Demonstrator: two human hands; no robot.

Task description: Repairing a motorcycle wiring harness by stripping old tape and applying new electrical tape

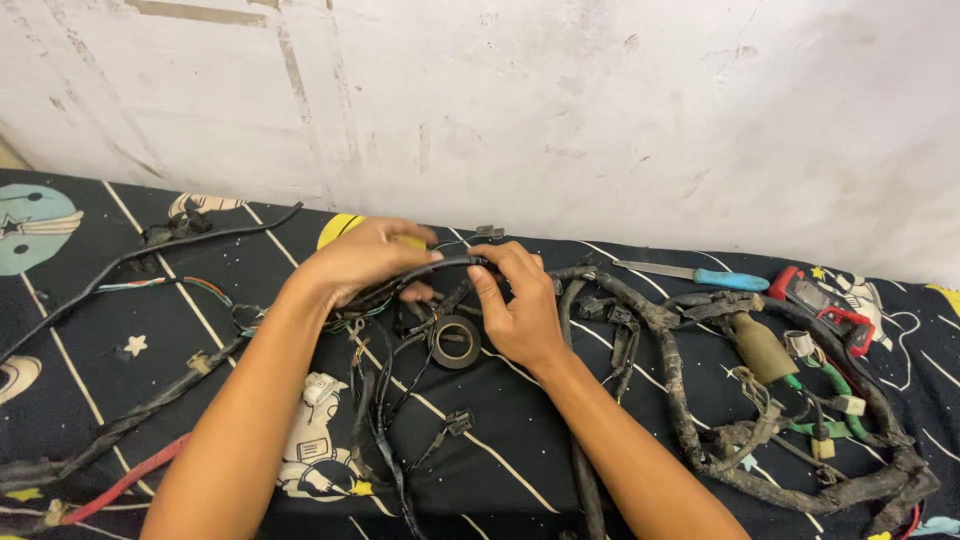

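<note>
A dark cloth printed with stars and planets (60, 300) is being used as the work surface, spread below a scuffed white wall (600, 110). At the far left, a red cable (130, 478) and a taped black branch (150, 400) are lying across it. Near the middle, a black taped wire bundle (440, 265) is being gripped by the left hand (365, 258), fingers closed over it, and is being pinched just beside that by the right hand (515, 305), thumb and fingertips closed on the same stretch. A roll of black tape (455, 342) is lying directly beneath the two hands. Further right, the dirty wiring harness (680, 400) is sprawling, with a blue-handled tool (700, 274) and a red meter (830, 305) resting beyond it.
</note>
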